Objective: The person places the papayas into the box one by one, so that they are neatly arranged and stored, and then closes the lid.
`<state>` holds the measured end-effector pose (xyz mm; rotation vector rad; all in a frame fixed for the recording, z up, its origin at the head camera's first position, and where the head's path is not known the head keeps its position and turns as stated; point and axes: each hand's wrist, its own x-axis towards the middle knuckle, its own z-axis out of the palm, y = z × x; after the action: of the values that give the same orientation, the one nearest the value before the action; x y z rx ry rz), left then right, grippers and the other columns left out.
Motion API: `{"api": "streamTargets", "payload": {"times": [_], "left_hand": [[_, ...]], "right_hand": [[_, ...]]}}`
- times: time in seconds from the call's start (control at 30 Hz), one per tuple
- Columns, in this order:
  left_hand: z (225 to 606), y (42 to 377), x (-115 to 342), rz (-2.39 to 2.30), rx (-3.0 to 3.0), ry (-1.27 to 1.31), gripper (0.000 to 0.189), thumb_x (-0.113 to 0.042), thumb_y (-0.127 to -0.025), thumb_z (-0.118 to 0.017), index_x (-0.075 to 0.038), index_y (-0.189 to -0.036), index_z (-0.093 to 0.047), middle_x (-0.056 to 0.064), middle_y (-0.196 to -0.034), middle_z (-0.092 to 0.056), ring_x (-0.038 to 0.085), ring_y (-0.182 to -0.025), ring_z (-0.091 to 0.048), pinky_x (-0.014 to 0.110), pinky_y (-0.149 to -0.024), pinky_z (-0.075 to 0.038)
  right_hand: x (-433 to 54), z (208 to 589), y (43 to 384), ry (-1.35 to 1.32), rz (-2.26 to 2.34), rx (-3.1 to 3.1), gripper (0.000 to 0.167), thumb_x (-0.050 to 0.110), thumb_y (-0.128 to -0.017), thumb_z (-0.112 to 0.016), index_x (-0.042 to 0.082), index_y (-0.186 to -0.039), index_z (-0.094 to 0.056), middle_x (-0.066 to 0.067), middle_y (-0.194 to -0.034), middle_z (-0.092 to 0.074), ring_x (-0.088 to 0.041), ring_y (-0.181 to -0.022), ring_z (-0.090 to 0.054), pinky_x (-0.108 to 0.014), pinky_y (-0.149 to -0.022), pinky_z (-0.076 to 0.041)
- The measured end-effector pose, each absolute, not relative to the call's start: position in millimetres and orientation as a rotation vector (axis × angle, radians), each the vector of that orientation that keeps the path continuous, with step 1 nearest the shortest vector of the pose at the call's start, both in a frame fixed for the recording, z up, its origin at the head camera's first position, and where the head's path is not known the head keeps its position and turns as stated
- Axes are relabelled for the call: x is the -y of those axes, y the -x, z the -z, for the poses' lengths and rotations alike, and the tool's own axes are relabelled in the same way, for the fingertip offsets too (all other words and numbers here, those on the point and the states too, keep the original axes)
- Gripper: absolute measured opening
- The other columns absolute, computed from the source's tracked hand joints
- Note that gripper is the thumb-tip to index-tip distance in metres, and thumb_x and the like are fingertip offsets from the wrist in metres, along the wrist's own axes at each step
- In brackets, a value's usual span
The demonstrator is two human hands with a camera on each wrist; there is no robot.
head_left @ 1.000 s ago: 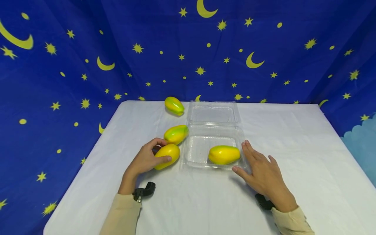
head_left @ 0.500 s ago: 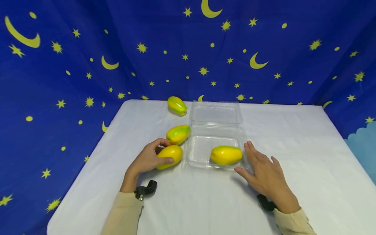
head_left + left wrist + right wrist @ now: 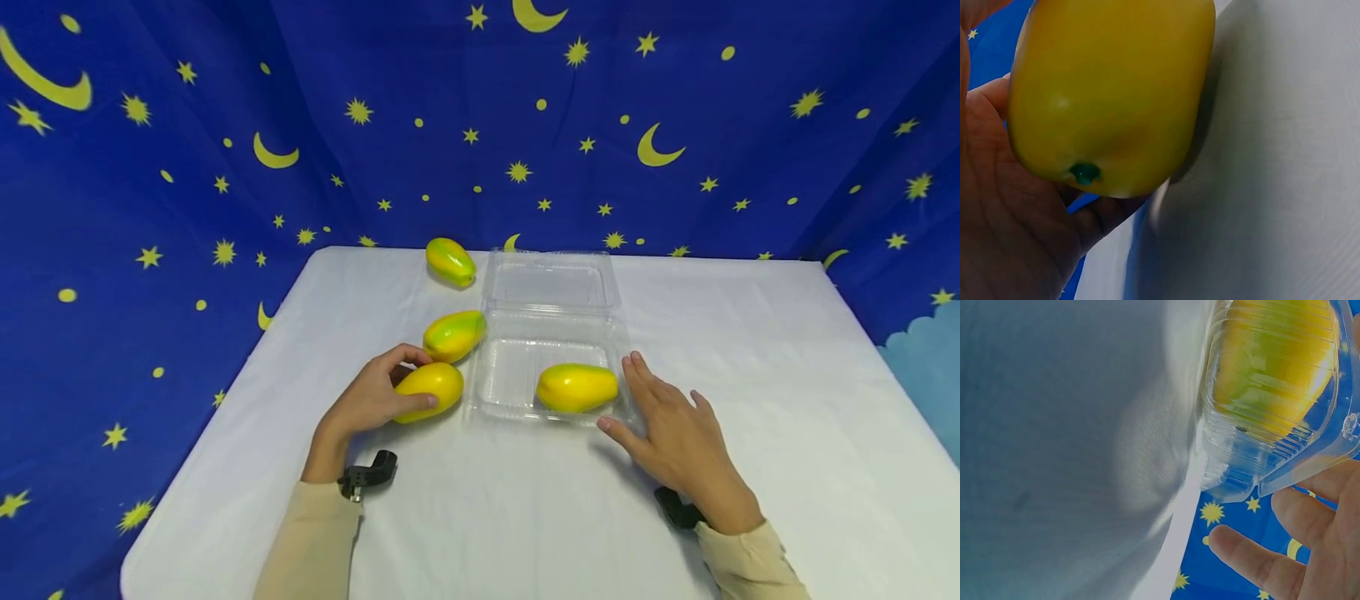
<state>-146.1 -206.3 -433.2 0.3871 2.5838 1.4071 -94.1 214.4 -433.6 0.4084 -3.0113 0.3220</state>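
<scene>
My left hand grips a yellow papaya on the table, its thumb on the near side and fingers at the far side. In the left wrist view that papaya shows a small green stem. Just behind it lies a yellow-green papaya. To the right stands a clear plastic clamshell box, lid folded back, with another papaya inside at its right. Beside the box's right edge, my right hand has its fingers straight and spread; in the right wrist view, fingers appear beside the box wall.
One more papaya lies near the table's back edge, left of the box lid. A white cloth covers the table. Behind hangs a blue curtain with yellow moons and stars. Each wrist wears a black camera mount.
The head view has shifted slightly. Both hands and all the papayas keep their places relative to the box.
</scene>
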Motion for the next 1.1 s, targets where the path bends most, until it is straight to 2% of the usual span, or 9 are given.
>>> {"api": "streamTargets", "payload": {"times": [0.2, 0.37, 0.67, 1.1], "left_hand": [[430.4, 146.2, 207.5, -1.486, -2.539, -0.450, 0.050, -0.028, -0.080, -0.084, -0.021, -0.122, -0.059, 0.003, -0.124, -0.063, 0.024, -0.102, -0.064, 0.042, -0.089, -0.051], [429.2, 147.4, 207.7, -1.532, -2.540, -0.482, 0.048, -0.025, -0.081, -0.083, -0.018, -0.123, -0.059, 0.004, -0.124, -0.062, 0.025, -0.102, -0.063, 0.041, -0.091, -0.050], [424.8, 145.0, 212.3, -1.660, -2.563, -0.480, 0.047, -0.017, -0.083, -0.081, -0.015, -0.123, -0.059, 0.006, -0.122, -0.061, 0.031, -0.096, -0.061, 0.033, -0.083, -0.052], [418.4, 149.5, 207.8, -1.774, -2.597, -0.503, 0.046, -0.011, -0.084, -0.078, -0.010, -0.125, -0.058, 0.007, -0.123, -0.059, 0.025, -0.092, -0.063, 0.027, -0.080, -0.053]], "right_hand": [[-215.2, 434.7, 93.5, -0.398, -0.348, 3.025, 0.093, 0.074, -0.093, -0.045, 0.017, -0.162, -0.017, -0.004, -0.167, -0.023, -0.039, -0.140, -0.044, -0.076, -0.107, -0.026], [-217.0, 435.5, 93.4, -0.390, -0.344, 3.026, 0.094, 0.074, -0.092, -0.044, 0.017, -0.162, -0.016, -0.004, -0.167, -0.022, -0.039, -0.140, -0.044, -0.076, -0.107, -0.026], [-216.8, 435.0, 94.0, -0.398, -0.359, 3.004, 0.094, 0.074, -0.092, -0.047, 0.019, -0.162, -0.017, -0.002, -0.167, -0.024, -0.037, -0.140, -0.045, -0.075, -0.107, -0.027], [-215.9, 435.1, 92.7, -0.388, -0.396, 3.007, 0.095, 0.076, -0.091, -0.047, 0.017, -0.161, -0.021, -0.002, -0.167, -0.024, -0.037, -0.140, -0.045, -0.077, -0.107, -0.024]]}}
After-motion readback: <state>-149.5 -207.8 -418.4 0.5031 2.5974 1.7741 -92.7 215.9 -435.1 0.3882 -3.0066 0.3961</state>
